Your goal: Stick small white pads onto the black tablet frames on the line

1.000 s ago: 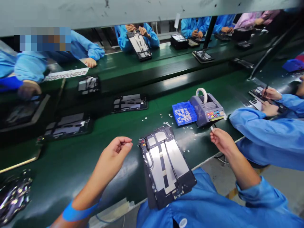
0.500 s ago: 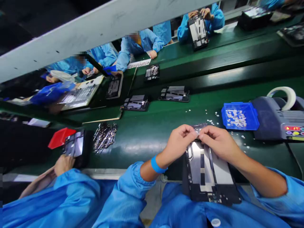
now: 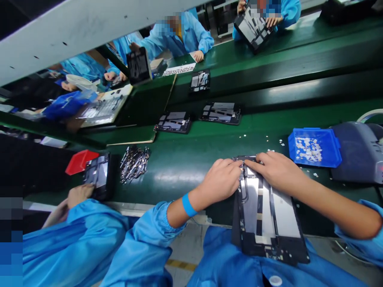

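Observation:
An opened tablet (image 3: 249,207), with silvery panels and dark flex cables inside, lies in front of me, its near end over the table's edge. My left hand (image 3: 223,179) is at its far left corner, fingers bent together and fingertips touching the board there. What those fingertips pinch, if anything, is hidden. From the other side my right hand (image 3: 277,173) reaches in, its index finger stretched out and pressing beside the left fingertips. The remaining right fingers rest over the tablet's top edge.
A blue tray (image 3: 336,153) of small white pieces stands beside a grey tape dispenser (image 3: 356,151). Metal parts (image 3: 134,165) lie piled left, near a red tray (image 3: 80,161) and a co-worker's hand (image 3: 79,195). More opened tablets (image 3: 175,121) sit on the green table (image 3: 179,159).
My hands have gone from pinching a small pale piece above the tablet's far end to pressing down on it. Across the table, a co-worker has lifted a tablet.

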A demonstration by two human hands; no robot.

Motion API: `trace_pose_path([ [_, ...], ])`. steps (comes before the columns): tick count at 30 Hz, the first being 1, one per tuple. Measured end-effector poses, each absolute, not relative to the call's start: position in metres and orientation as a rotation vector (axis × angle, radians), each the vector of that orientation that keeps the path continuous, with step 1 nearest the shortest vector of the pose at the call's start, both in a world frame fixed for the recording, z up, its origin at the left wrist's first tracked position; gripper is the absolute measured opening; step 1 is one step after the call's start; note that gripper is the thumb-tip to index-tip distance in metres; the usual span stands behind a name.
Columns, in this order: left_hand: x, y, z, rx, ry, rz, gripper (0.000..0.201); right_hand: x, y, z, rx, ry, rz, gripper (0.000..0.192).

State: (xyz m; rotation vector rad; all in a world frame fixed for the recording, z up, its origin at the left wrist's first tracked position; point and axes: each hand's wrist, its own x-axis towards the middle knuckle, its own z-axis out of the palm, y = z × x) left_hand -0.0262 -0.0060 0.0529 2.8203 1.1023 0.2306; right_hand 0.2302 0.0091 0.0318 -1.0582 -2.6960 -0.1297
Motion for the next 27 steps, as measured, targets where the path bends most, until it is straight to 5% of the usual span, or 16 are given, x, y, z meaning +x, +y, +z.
trace_pose_path([
  [13, -0.014, 0.017, 0.078, 2.418, 1.171, 0.252, 0.012, 0.24, 0.015, 0.032, -0.87, -2.799, -0.232, 0.041],
  [27, -0.011, 0.046, 0.055, 1.927, 1.218, 0.432, 0.008, 0.237, 0.016, 0.034, -0.853, -2.8, -0.296, 0.04],
])
